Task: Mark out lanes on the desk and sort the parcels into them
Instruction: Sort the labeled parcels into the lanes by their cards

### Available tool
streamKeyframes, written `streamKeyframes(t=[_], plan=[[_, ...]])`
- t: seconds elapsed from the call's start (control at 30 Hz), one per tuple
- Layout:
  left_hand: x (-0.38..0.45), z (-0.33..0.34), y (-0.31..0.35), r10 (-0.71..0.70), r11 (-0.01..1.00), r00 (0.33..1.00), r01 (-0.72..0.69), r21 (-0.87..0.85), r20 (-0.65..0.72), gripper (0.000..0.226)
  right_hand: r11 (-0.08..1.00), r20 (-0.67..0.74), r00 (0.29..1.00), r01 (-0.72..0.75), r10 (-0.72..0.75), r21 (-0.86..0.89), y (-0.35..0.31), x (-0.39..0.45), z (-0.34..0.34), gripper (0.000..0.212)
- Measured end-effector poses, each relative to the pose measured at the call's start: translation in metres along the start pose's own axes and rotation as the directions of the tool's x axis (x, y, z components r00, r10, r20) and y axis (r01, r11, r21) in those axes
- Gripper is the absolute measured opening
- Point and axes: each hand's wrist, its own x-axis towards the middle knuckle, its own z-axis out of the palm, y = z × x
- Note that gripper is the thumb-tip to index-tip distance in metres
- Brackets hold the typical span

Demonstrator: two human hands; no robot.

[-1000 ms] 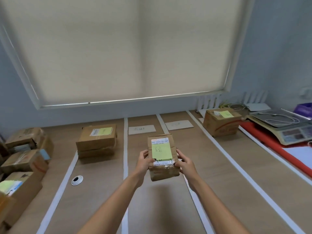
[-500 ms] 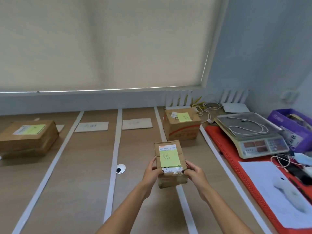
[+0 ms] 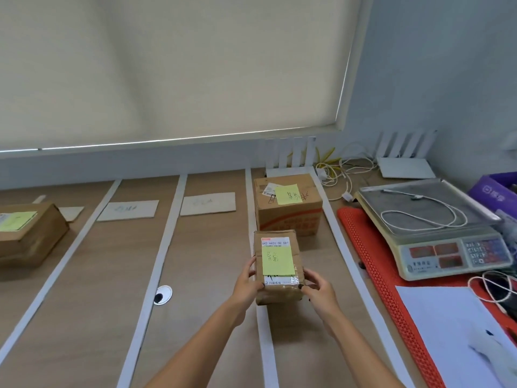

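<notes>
Both hands grasp one small parcel (image 3: 277,266), the left hand (image 3: 247,281) on its near-left edge and the right hand (image 3: 319,294) on its near-right corner, holding it above the desk (image 3: 212,275) over a white tape line (image 3: 265,345). At twelve o'clock from it a larger parcel (image 3: 288,208) sits in the lane at the right. At nine o'clock a broad parcel (image 3: 28,233) occupies the far-left lane. Card labels (image 3: 208,203) head the middle lanes. Smallest, the yellow note (image 3: 277,260) on the held box: read it, match it to a lane, then set the box fully inside the tape, clear of the line.
</notes>
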Motion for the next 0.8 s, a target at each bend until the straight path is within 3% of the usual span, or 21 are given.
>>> streamKeyframes(t=[0.23, 0.43, 0.7, 0.8], plan=[[0.051, 0.011, 0.000, -0.049, 0.999, 0.999, 0.049, -0.023, -0.009, 0.068, 1.000, 0.037, 0.999, -0.006, 0.006, 0.024, 0.003, 0.047, -0.002, 0.057], [0.065, 0.021, -0.004, -0.013, 0.998, 1.000, 0.013, -0.061, 0.010, 0.047, 0.999, 0.014, 1.000, 0.023, -0.023, -0.039, 0.013, 0.055, 0.004, 0.057], [0.039, 0.009, 0.004, -0.045, 0.995, 0.997, 0.050, -0.081, 0.063, 0.052, 0.996, -0.110, 0.992, 0.048, -0.056, -0.072, -0.005, 0.037, 0.003, 0.050], [0.019, -0.005, 0.010, -0.030, 0.998, 0.999, 0.032, -0.056, 0.044, 0.056, 0.996, -0.087, 0.993, 0.077, -0.081, -0.056, -0.017, 0.016, 0.014, 0.049]])
